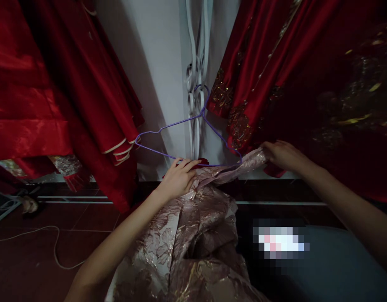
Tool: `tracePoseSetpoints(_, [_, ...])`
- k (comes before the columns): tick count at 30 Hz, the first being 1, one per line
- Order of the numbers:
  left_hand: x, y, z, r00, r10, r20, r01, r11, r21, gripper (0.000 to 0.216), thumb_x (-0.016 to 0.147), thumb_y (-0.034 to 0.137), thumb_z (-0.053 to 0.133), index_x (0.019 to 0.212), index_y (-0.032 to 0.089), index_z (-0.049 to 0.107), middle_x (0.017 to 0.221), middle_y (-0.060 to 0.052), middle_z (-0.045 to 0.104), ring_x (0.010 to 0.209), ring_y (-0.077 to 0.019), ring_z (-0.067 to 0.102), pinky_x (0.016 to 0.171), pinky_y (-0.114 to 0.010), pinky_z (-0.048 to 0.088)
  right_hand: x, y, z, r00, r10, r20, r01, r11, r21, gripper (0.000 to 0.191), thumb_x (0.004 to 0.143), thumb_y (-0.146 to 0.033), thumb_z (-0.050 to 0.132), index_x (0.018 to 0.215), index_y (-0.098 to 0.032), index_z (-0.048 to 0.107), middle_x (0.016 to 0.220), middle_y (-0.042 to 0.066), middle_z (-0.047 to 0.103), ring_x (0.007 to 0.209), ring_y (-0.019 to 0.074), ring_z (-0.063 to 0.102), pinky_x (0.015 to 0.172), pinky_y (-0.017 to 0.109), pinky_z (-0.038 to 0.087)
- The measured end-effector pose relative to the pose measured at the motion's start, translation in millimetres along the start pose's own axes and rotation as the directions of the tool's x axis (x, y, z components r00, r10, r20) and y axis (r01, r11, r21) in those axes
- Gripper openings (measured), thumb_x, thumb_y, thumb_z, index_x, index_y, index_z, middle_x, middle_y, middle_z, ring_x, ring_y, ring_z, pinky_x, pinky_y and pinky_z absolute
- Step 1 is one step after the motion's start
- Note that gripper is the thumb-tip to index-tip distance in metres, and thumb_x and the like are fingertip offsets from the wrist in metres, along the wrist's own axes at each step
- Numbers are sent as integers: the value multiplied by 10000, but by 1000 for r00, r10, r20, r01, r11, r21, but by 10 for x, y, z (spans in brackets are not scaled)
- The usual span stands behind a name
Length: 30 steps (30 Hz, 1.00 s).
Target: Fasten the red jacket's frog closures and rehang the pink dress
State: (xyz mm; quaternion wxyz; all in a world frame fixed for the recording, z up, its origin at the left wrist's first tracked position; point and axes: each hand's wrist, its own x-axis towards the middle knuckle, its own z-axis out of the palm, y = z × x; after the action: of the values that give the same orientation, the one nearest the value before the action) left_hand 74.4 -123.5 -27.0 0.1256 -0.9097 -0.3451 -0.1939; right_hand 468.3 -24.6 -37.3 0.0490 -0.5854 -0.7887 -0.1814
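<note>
- Pink patterned cloth (209,205) gripped by left hand (178,179) and right hand (281,155), at the hanger's lower bar
- Purple hanger (203,112) hooked on white frame (207,29)
- Red clothes (99,96) hanging close, both sides
- Pale cord (57,247) on floor (30,268), left

Head view looks forward, down — near both hands (179,179) (284,156).

The scene is dim. A soft-edged shadow (133,54) darkens the wall (165,46) above left of the purple wire hanger (202,112); below right, a bright patch (283,241) is pixelated.
</note>
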Motion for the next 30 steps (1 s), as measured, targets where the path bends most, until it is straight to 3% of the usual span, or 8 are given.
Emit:
tracePoseSetpoints(4, [50, 3, 75, 1000, 9, 9, -9, 1000, -6, 214, 834, 234, 451, 891, 209, 656, 1371, -32, 411, 1132, -235, 437, 976, -449, 290, -16, -80, -179, 998, 66, 4, -65, 979, 191, 283, 844, -266, 384, 1052, -174, 553, 913, 85, 664, 784, 199, 613, 707, 278, 413])
tracePoseSetpoints(9, [163, 40, 199, 1000, 16, 4, -16, 997, -74, 220, 839, 274, 455, 890, 203, 657, 1358, -52, 424, 1140, -225, 432, 950, -433, 304, 31, -292, -443, 999, 39, 22, -44, 944, 326, 245, 843, -260, 416, 1005, -193, 587, 862, 30, 682, 704, 156, 616, 655, 243, 414])
tracePoseSetpoints(14, [267, 78, 258, 1000, 18, 2, -17, 984, -177, 217, 842, 321, 469, 824, 216, 658, 1337, -31, 448, 1164, -214, 415, 953, -417, 291, 210, -329, -513, 999, -7, -49, 19, 967, 255, 236, 849, -233, 407, 978, -154, 587, 917, 72, 670, 774, 174, 613, 685, 251, 410])
tracePoseSetpoints(20, [264, 78, 186, 999, 30, 19, -24, 963, -270, 209, 849, 315, 466, 813, 232, 655, 1329, -6, 457, 1162, -205, 416, 938, -405, 298, 345, -295, -574, 988, 43, -146, -12, 978, 208, 231, 860, -270, 413, 987, -155, 569, 893, 87, 657, 753, 193, 597, 673, 272, 406])
tracePoseSetpoints(25, [355, 63, 291, 999, 17, 34, -4, 940, -342, 192, 840, 318, 487, 808, 236, 657, 1332, 3, 455, 1168, -211, 412, 956, -416, 288, 333, -579, -769, 962, -80, -262, 144, 962, 234, 241, 877, -288, 392, 982, -155, 563, 935, 105, 633, 844, 209, 561, 786, 304, 406])
tracePoseSetpoints(27, [428, 68, 365, 999, -10, 51, 29, 925, -379, 196, 844, 325, 482, 834, 242, 659, 1328, -1, 460, 1165, -211, 417, 960, -417, 284, 345, -648, -764, 942, -82, -326, 177, 945, 274, 229, 875, -288, 394, 962, -158, 560, 955, 111, 619, 890, 215, 544, 829, 317, 397])
tracePoseSetpoints(30, [530, 96, 453, 997, -53, 61, 75, 896, -438, 221, 857, 346, 461, 857, 252, 661, 1326, 7, 467, 1160, -202, 427, 962, -404, 279, 371, -670, -621, 938, 26, -347, 147, 874, 463, 231, 877, -302, 379, 981, -164, 533, 934, 102, 616, 825, 191, 563, 770, 296, 418])
